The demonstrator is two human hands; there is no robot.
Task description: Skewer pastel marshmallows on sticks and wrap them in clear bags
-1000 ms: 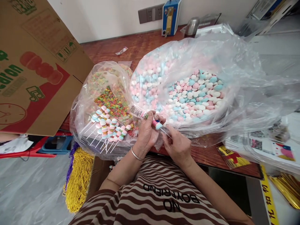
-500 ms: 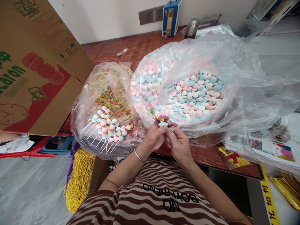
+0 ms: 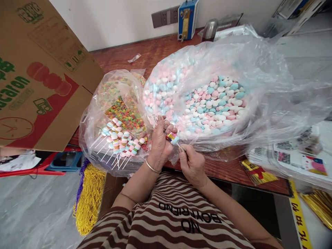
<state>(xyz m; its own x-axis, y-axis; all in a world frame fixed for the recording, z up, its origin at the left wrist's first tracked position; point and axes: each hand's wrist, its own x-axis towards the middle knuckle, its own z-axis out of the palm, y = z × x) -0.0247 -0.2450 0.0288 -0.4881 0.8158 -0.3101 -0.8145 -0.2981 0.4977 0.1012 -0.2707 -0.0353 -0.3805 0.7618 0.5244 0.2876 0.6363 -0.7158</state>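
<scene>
My left hand (image 3: 161, 140) is closed around a candy skewer (image 3: 174, 139) in a clear, colourfully printed wrapper. Part of the wrapper shows above my fingers. Lower right of it, my right hand (image 3: 192, 162) pinches the skewer's thin white stick. To the left, several finished candy skewers (image 3: 123, 142) with white sticks lie on a clear bag of small, multicoloured candies (image 3: 127, 116). Behind my hands sits a large open plastic bag of pink, white and blue candies (image 3: 211, 103).
A large cardboard box (image 3: 49, 90) stands at the left. On the wooden table (image 3: 116, 53) are a blue device (image 3: 187, 20) and a metal cup (image 3: 210, 30) at the back. Printed packaging (image 3: 298, 159) lies at the right, and gold bead strands (image 3: 90, 197) hang lower left.
My left hand has turned upright and moved slightly left, with the wrapped skewer in it. My right hand has moved down to the stick, and the hands are farther apart.
</scene>
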